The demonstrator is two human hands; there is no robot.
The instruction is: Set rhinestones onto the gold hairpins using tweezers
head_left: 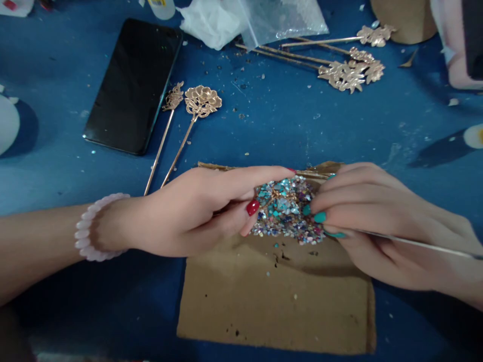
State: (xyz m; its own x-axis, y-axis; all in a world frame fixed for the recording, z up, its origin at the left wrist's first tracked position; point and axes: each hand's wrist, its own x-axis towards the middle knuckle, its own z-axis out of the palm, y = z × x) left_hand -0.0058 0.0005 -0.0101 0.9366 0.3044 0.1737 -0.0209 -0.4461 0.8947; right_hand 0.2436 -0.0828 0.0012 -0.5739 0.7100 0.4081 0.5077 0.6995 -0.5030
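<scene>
My left hand (196,211), with red nails and a pale pink bead bracelet (90,229) at the wrist, is closed in a pinch on a gold hairpin ornament (277,193) that lies in a heap of small turquoise and mixed stone chips (290,221). My right hand (377,221), with teal nails, is closed around a thin metal needle tool (415,245) whose tip reaches into the chips. The heap rests on a brown cardboard sheet (279,296). Fingertips of both hands nearly meet over the heap.
On the blue table (279,125) lie a black phone (134,85), two gold flower hairpins (188,120) beside it, several more gold hairpins (347,68) at the back right, and a clear plastic bag (279,20) beside white tissue (211,22). Crumbs are scattered about.
</scene>
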